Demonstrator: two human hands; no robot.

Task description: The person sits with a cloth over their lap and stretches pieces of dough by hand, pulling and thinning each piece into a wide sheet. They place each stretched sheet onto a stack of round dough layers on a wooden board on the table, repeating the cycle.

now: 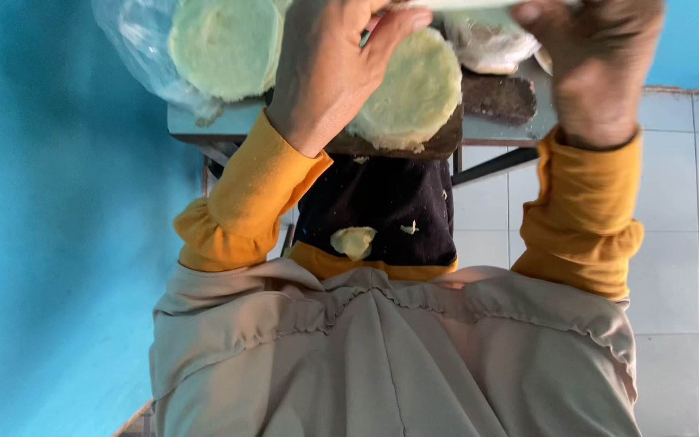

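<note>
Seen from above: beige headscarf point(390, 364) filling six o'clock, mustard sleeves point(244, 202) reaching toward twelve. Grey table point(204, 121) at twelve, bearing a dark wooden board point(446, 142). Pale green dough disc point(414, 89) lay on that board, another point(224, 44) at eleven inside a clear plastic bag point(135, 40). Left hand point(329, 65) touched the board's disc, thumb over its rim. Right hand point(596, 65) pinched a pale sheet's edge point(463, 4) at one o'clock. Small dough scrap point(353, 241) stuck on dark apron point(382, 210), centre.

Two pale dough discs point(414, 89) point(224, 44), one clear plastic bag point(135, 40), one dark board point(499, 97), two hands point(329, 69) point(596, 61)
</note>
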